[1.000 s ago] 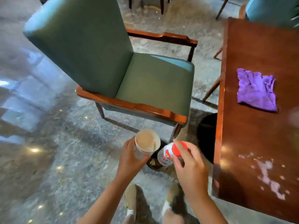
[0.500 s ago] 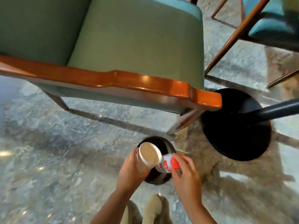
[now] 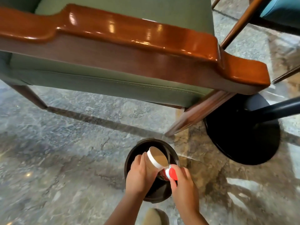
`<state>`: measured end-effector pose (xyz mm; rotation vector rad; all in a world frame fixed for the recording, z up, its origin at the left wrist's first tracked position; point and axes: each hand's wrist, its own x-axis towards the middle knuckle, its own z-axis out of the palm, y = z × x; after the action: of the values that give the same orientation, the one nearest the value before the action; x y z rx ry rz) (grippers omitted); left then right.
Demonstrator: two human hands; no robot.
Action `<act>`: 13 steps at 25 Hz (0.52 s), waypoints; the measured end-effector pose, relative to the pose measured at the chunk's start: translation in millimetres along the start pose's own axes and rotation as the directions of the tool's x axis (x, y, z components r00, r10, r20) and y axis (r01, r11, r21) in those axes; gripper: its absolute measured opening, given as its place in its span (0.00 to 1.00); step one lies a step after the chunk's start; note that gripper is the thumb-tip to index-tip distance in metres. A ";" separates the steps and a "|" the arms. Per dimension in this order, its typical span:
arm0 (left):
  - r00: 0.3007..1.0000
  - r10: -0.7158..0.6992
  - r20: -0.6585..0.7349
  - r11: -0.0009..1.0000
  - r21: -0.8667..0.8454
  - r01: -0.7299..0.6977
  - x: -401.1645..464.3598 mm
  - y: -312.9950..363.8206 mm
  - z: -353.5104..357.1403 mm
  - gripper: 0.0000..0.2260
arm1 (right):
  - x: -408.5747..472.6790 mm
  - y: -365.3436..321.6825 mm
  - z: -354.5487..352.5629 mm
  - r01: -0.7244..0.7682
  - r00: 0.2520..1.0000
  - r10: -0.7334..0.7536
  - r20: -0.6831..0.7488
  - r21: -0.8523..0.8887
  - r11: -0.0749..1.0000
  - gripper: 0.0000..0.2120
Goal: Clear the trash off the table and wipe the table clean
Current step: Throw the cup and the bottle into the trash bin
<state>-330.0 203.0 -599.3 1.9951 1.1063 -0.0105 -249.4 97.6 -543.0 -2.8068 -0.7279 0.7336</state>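
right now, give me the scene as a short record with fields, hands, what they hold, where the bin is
left hand: grips a paper cup, tilted, mouth up and away
right hand: grips a small bottle with a red cap
bin: dark round trash bin on the floor, directly under both items
release: neither item dropped yet
chair: green chair with wooden armrest above the bin
table base: black round pedestal right of the bin
floor: polished stone

Grey marble floor (image 3: 68, 143) under dark bin (image 3: 129, 161), chair (image 3: 113, 73), black table base (image 3: 243, 140).
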 end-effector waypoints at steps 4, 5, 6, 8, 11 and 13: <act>0.984 -0.104 0.142 0.992 0.082 0.093 -0.7 -3.9 4.9 0.39 | 8.1 3.3 -5.7 -0.009 1.000 0.009 0.002 -0.019 1.000 0.18; 0.981 -0.128 0.144 0.987 0.117 0.112 -2.7 -3.3 0.2 0.38 | 10.0 1.9 -8.6 0.002 1.000 -0.002 0.007 -0.049 0.999 0.20; 0.982 -0.136 0.134 0.982 0.148 0.116 -5.3 -0.7 -7.1 0.37 | 10.6 -0.6 -11.9 0.011 1.000 -0.011 0.011 -0.080 0.997 0.21; 0.990 -0.089 0.113 0.976 0.209 0.064 -12.5 11.0 -29.1 0.30 | 5.1 -8.4 -22.5 0.023 1.000 -0.021 0.017 -0.114 0.993 0.23; 0.988 -0.012 0.153 0.955 0.296 -0.035 -29.5 42.9 -87.2 0.23 | -24.4 -31.6 -55.9 0.035 0.999 -0.032 0.029 -0.143 0.989 0.23; 0.981 0.047 0.188 0.925 0.363 -0.114 -47.4 75.1 -138.3 0.19 | -52.6 -54.3 -93.4 0.042 0.999 -0.038 0.028 -0.148 0.988 0.22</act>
<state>-356.0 242.3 -441.9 2.3231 0.9587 -0.3740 -266.0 117.0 -425.6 -2.9108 -0.8749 0.7373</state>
